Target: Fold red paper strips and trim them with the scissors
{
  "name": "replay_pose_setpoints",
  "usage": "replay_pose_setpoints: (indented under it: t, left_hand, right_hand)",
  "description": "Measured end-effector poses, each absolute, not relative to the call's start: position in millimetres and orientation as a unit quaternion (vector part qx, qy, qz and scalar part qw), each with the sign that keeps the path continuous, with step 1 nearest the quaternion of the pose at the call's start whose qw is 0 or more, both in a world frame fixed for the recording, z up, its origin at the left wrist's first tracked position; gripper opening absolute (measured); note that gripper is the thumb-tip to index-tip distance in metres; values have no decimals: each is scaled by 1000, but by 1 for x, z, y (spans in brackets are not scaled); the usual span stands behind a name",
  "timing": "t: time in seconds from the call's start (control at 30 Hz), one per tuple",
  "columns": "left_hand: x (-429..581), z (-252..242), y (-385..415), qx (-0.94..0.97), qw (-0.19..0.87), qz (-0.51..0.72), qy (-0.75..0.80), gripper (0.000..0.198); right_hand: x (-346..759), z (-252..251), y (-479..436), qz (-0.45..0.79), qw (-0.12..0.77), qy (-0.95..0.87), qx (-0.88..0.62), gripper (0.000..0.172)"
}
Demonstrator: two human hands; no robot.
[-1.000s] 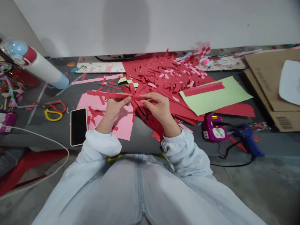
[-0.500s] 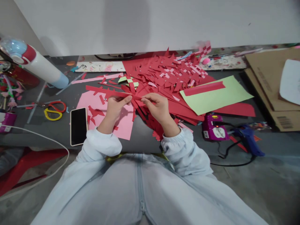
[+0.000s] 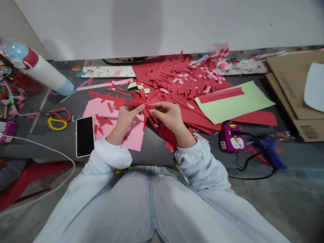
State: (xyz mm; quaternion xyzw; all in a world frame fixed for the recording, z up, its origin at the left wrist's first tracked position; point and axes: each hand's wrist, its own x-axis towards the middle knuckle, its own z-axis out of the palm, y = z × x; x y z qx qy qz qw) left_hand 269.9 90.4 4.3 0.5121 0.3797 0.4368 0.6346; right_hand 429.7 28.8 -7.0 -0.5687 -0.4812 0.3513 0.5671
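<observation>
**Listener:** What is laid out, biggest first?

**Describer:** A grey table. On it, beyond and to the right of a pink sheet, spreads a pile of cut red paper with some pink checks. A green sheet lies well to the pink sheet's right, and a blue glue gun farther right and nearer the wearer. A phone is just left of the pink sheet.

**Listener:** And the hands?

**Describer:** The left hand is over the pink sheet, thumb pressed closed against the fingers on a red strip. The right hand, just right of the sheet, pinches the strip's right end between thumb and forefinger. The strip runs along the sheet's far edge; I cannot tell whether it touches.

**Listener:** Which step is this?

**Describer:** Apparently folding or creasing that end; the fingertips hide any crease. I judge the next move calls for a steady left pinch and small, careful right-hand pressure, so the paper doesn't skew.
</observation>
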Motion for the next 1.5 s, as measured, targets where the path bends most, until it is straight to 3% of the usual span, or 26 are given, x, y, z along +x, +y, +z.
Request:
replay_pose_setpoints:
  t: [0.13,0.37,0.7,0.93,1.5]
  left_hand:
    - [270,3,88,539,603,457,370,23]
    - [259,5,82,695,429,497,294,13]
    - [263,-9,88,775,366,443,265,15]
    - [266,-3,84,691,507,388,340,30]
    - [272,13,78,659,598,259,376,36]
  right_hand:
    - [428,-5,29,372,581,-453,-565,34]
    - [428,-1,30,490,565,-400,-530,55]
    - [433,1,30,511,591,-371,-502,37]
    - [434,-1,31,495,601,-367,-508,30]
    - [424,2,29,444,594,-386,-548,30]
